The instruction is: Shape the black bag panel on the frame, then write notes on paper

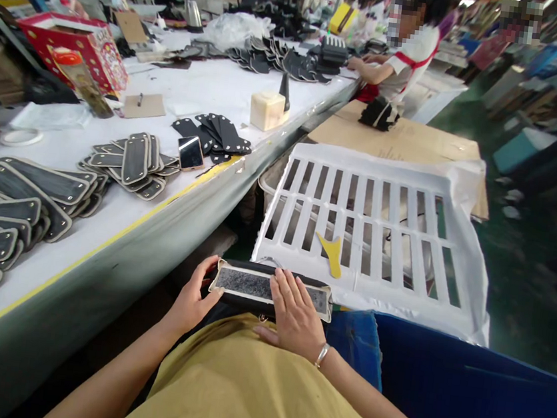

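Close to my body is a long, narrow black piece with a grey panel edged in a pale border [244, 283]; it looks like leatherwork, but its exact kind I cannot tell. Its left end is gripped by my left hand [196, 299], with the thumb on the near edge and the fingers round the far side. My right hand [295, 315] lies flat across the right half of the panel, fingers stretched out side by side and thumb on the near side. Part of the panel is hidden under those fingers.
Pale-edged dark straps [33, 198] lie in piles on the white table [119, 238] at left, near a phone [191, 153] and a cream block [266, 110]. A slotted white rack [358, 211] bears a yellow cutout [332, 254]. A blue bin [440, 375] stands at right. Another person [399, 72] sits beyond.
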Available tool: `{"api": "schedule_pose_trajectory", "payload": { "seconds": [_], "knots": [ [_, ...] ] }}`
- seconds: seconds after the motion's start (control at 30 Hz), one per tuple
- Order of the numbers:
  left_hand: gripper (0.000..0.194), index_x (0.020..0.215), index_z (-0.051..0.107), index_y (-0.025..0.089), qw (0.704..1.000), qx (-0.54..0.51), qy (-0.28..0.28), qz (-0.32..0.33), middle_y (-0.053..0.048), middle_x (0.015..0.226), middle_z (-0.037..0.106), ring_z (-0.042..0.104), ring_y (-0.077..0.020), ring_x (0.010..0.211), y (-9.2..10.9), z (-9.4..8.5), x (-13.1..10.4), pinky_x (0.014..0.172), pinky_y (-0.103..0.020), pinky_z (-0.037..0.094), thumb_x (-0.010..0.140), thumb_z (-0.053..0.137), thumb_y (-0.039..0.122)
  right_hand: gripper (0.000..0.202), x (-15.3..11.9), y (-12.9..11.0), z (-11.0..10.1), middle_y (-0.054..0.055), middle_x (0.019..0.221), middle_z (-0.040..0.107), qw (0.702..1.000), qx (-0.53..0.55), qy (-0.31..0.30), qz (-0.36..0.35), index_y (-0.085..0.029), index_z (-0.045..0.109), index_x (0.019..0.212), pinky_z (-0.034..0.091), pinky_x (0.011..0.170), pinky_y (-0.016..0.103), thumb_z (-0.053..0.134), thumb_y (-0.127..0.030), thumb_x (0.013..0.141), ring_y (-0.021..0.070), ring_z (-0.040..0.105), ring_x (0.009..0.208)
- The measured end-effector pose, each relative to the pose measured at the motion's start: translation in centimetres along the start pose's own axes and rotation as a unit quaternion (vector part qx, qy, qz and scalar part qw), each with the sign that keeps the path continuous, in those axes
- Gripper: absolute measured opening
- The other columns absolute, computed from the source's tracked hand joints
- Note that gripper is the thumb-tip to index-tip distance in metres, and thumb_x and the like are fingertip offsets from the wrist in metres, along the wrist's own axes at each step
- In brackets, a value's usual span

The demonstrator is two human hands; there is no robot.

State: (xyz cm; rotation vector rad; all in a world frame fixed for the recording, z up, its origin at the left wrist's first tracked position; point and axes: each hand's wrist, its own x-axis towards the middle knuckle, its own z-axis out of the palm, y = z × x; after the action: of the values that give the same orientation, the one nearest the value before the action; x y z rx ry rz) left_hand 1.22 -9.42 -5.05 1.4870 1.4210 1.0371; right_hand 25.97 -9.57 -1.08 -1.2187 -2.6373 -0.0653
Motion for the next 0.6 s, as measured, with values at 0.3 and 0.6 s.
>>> {"api": "schedule_pose_trajectory", "payload": {
  "seconds": [0.3, 0.6],
  "knots": [
    [0.061, 0.134, 0.033, 0.03, 0.992, -0.028, -0.005, -0.126, -0.001, 0.139, 0.042, 0.034, -0.0262, 0.13, 0.0, 1.3, 0.3, 0.111, -0.048, 0.021, 0.079, 0.052, 0.05, 0.039, -1.4, 10.1, -3.8, 0.014, 0.121, 0.056, 0.892, 0.276, 0.164, 0.317, -0.013, 0.045, 0.124, 0.05, 0.087, 0.031, 0.036, -0.033, 0.092, 0.0189, 0.057, 0.108],
    [0.06, 0.128, 0.043, 0.031, 0.992, -0.046, 0.071, -0.092, -0.002, 0.132, 0.051, 0.044, -0.0332, 0.122, -1.0, 3.4, 1.2, 0.105, -0.047, 0.033, 0.073, 0.052, 0.055, 0.039, -0.1, 26.1, 7.5, 0.017, 0.106, 0.06, 0.825, 0.081, -0.146, 0.54, -0.009, 0.055, 0.106, 0.047, 0.082, 0.036, 0.061, -0.031, 0.074, 0.0283, 0.06, 0.099]
  ]
}}
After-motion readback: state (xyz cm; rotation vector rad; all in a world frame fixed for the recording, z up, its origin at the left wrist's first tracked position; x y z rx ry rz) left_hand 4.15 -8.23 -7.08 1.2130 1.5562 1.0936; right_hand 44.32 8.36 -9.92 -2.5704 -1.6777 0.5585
